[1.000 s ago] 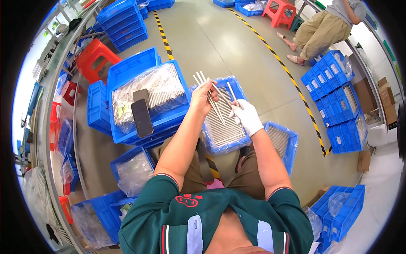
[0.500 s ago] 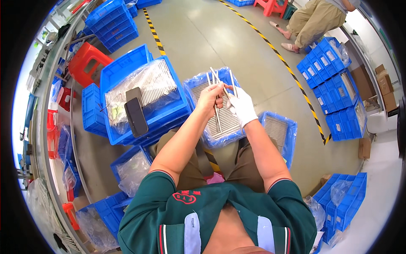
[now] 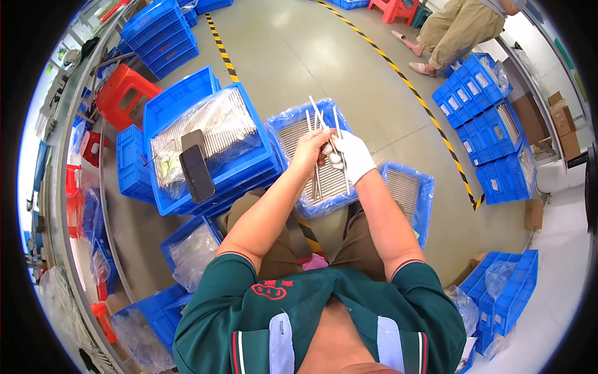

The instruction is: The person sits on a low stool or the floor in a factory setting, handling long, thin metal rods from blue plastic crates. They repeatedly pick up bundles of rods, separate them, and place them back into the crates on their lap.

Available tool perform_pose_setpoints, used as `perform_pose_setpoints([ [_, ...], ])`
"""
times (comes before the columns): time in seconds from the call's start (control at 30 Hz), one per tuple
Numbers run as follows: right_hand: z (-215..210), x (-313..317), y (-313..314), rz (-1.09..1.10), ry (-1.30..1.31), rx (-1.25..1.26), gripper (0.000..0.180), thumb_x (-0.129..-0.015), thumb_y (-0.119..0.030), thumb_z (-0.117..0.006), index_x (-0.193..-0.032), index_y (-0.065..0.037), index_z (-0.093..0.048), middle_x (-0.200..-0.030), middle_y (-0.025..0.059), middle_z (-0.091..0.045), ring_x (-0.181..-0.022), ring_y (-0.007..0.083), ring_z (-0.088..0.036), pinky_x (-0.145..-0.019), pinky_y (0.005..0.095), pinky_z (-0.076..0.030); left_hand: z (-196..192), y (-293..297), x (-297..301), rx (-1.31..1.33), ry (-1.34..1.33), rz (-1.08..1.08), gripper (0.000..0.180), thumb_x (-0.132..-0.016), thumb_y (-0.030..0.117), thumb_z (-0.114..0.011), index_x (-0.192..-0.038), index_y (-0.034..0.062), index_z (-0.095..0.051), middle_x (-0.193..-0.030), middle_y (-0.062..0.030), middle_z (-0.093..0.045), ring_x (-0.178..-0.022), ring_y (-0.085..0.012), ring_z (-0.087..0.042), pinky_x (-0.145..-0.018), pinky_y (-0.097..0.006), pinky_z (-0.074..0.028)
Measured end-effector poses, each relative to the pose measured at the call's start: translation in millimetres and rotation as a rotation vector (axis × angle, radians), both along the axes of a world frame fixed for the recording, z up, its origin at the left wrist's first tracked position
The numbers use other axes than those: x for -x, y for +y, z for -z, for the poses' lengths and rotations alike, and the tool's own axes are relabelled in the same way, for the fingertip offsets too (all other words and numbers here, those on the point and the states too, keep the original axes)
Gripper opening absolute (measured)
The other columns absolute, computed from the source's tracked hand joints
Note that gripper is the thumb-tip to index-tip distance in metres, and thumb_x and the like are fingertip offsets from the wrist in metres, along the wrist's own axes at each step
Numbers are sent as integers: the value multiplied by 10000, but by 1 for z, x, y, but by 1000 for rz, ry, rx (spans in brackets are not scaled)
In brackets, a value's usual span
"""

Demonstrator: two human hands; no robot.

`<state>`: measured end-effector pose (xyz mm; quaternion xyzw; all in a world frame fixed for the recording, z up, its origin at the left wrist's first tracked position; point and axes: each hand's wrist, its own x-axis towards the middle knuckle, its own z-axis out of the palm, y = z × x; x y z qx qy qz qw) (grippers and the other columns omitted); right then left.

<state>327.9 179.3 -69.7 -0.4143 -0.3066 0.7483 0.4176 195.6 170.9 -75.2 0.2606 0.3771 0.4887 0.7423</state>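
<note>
My bare left hand (image 3: 309, 151) is closed around a few thin metal rods (image 3: 316, 107), which stick out above and below the fingers at crossing angles. Beside it, touching or nearly so, my right hand (image 3: 356, 157) in a white glove has its fingers bent around another metal rod (image 3: 337, 119), held roughly lengthwise. Both hands are over a plastic-lined blue crate (image 3: 274, 128) with many similar rods (image 3: 330, 185) lying side by side in it. Some fingertips are hidden between the hands.
To the left, stacked blue crates (image 3: 265, 156) carry bagged rods (image 3: 215, 124) with a black phone (image 3: 197, 174) on top. Another lined crate (image 3: 426, 206) of rods sits right. A red stool (image 3: 124, 96) stands far left; a person (image 3: 461, 34) is at far right beside stacked crates (image 3: 486, 128).
The rod in my right hand has swung from a slant to closer to upright, and the gloved fingers have shifted around it. My left hand still grips its rods. The view has shifted slightly.
</note>
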Motion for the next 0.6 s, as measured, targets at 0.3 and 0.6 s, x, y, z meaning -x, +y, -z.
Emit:
perform_pose_setpoints([
  [0.3,-2,-10,22,62,-317,-154,238,-875,-284,-615,-827,-51,-600,-545,-19,-476,-419,86,-403,-371,246,-307,9,-2,3,-32,141,254,211,-923,239,-527,-800,70,-549,-619,58,-402,-486,-33,-324,-412,-193,-265],
  [0.6,55,-31,68,495,-552,-330,229,-811,-221,-659,-677,-45,-600,-569,14,-509,-508,127,-454,-467,290,-355,17,-2,-12,22,86,353,256,-920,272,-505,-815,51,-582,-656,-4,-521,-487,-82,-469,-416,-233,-402],
])
